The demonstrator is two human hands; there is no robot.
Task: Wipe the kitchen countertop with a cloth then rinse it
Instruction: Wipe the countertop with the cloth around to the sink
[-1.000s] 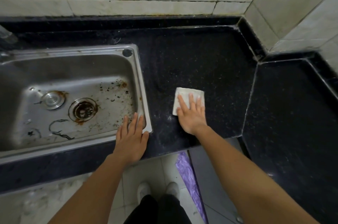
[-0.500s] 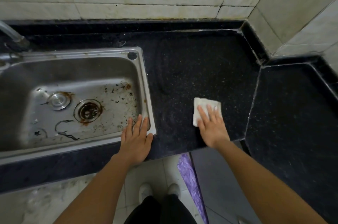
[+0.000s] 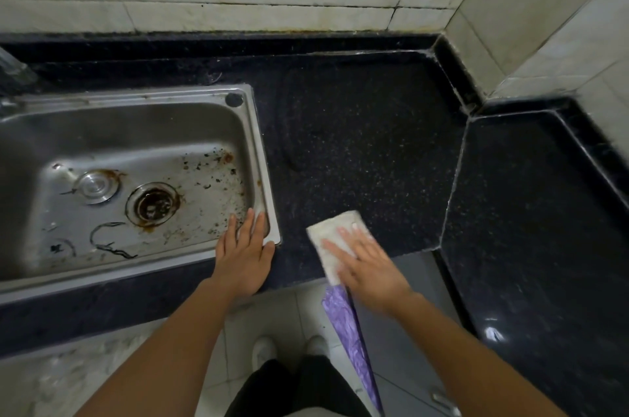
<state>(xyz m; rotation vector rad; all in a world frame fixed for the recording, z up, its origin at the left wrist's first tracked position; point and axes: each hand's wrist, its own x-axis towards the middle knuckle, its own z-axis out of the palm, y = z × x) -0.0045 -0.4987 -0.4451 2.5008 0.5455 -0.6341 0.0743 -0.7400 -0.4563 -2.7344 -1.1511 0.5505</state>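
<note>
The tap (image 3: pixel 15 71) behind the sink (image 3: pixel 262 161) is cut off at the frame's left edge and blurred. Part of the cloth (image 3: pixel 335 222) is hidden under the right hand (image 3: pixel 369 267), which is blurred too. Its fingers are laid out straight, pressing the cloth flat on the black countertop (image 3: pixel 357 144), just right of the sink's front-right corner, at the front edge. The left hand (image 3: pixel 243 256) is rested flat on that corner, fingers straight, tips over the rim. Counted: 1 cloth, 2 hands, 1 sink w/ 1 drain (image 3: pixel 153 205) and 1 round cap (image 3: pixel 95 187). Below, right of the sink: 1 purple bag (image 3: pixel 347 324).
</note>
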